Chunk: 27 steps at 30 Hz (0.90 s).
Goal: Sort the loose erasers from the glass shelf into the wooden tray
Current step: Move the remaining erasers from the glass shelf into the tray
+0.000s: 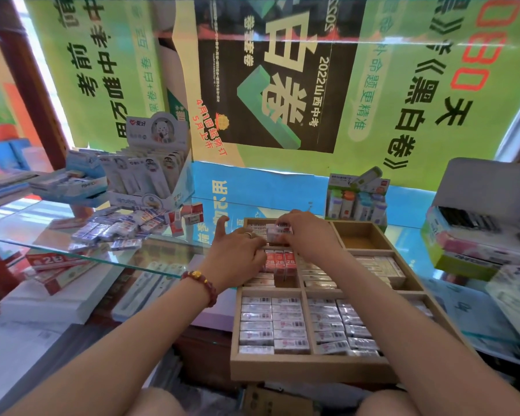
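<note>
One wooden tray (pixel 312 370) sits at the glass shelf's (pixel 42 223) near edge, right of the middle. Two hands meet over its far left compartment. The right grip (pixel 305 232) pinches white barcode-labelled erasers (pixel 279 230) there. The left grip (pixel 237 253) dips its fingers beside them, thumb spread; I cannot tell whether it holds anything. Three red 2B erasers (pixel 280 262) show just below the hands. The loose erasers (pixel 114 232), too many to count, lie heaped toward the shelf's left edge, a display box (pixel 150 163) behind them. A second display box (pixel 356 199) stands behind the tray.
</note>
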{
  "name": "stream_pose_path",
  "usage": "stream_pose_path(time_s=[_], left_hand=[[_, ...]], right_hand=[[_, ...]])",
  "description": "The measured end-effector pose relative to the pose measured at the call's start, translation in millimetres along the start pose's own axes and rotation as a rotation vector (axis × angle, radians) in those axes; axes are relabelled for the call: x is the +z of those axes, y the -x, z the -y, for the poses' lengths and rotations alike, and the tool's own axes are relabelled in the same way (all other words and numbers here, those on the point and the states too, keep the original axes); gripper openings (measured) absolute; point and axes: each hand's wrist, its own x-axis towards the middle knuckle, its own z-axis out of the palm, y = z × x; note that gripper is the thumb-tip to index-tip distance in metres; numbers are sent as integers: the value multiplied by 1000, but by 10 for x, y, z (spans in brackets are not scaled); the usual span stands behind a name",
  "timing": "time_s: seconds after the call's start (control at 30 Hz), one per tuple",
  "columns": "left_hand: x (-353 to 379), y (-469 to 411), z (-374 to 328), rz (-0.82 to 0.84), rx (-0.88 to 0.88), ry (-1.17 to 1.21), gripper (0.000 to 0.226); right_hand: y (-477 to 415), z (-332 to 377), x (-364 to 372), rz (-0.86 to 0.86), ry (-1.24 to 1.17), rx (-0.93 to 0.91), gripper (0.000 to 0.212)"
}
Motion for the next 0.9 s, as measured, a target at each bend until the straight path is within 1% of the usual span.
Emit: stream_pose_path(time_s=[0.1, 0.2, 0.33, 0.4, 0.47, 0.6, 0.67, 0.8, 0.9], left_hand=[[16, -17, 1, -21, -11, -33, 57], [28, -30, 7, -35, -28, -34, 58], [30, -26, 24, -45, -39, -47, 57], [39, -18, 37, -46, -49, -50, 56], [47, -6, 48, -43, -53, -43, 55], [47, -4, 46, -40, -54, -41, 54], [56, -6, 51, -38, -56, -38, 54], [66, -2, 61, -43, -58, -19, 53], [78, -3, 62, -43, -52, -8, 45]], right_hand=[[-11, 16, -58, 21, 171, -46, 31], [-26, 24, -83, 57, 252, -57, 30], [-100, 46, -70, 26, 418, -107, 27], [-140, 61, -52, 44, 419, -112, 28], [-151, 77, -24, 87, 365, -103, 29], [-150, 87, 23, 62, 313, -63, 28], [-180, 115, 28, 51, 348, -40, 27], [-234, 196, -3, 49, 498, -28, 27], [-213, 228, 8, 34, 560, -30, 24]])
